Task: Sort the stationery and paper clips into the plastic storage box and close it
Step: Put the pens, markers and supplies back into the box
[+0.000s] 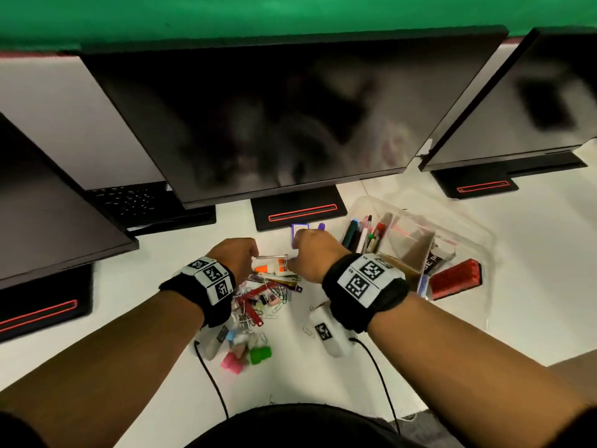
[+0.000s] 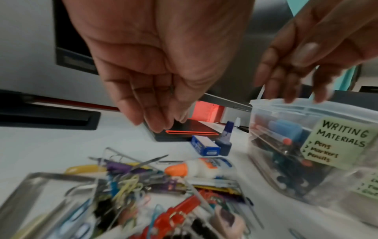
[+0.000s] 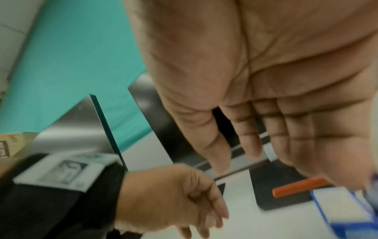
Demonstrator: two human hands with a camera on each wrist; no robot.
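My left hand (image 1: 248, 253) (image 2: 155, 119) hovers with loose, straight fingers and nothing in it, above a heap of coloured paper clips and binder clips (image 1: 268, 295) (image 2: 126, 190). A white glue bottle with an orange cap (image 1: 271, 266) (image 2: 196, 168) lies between both hands. My right hand (image 1: 300, 250) (image 3: 245, 145) is also empty, palm down, just left of the clear plastic storage box (image 1: 465, 221) (image 2: 266, 169). The box stands uncovered with pens and markers inside and carries a "Writing Materials" label (image 2: 339, 142). A blue staple box (image 1: 300, 232) (image 2: 204, 146) and a purple ink bottle (image 2: 225, 140) stand behind the glue.
Three dark monitors line the back of the white desk; the middle one's stand (image 1: 297, 211) sits just behind the hands. A black keyboard (image 1: 129, 198) lies at the back left. Pink and green erasers (image 1: 245, 354) lie nearer me. A red item (image 1: 455, 279) sits at the box's near side.
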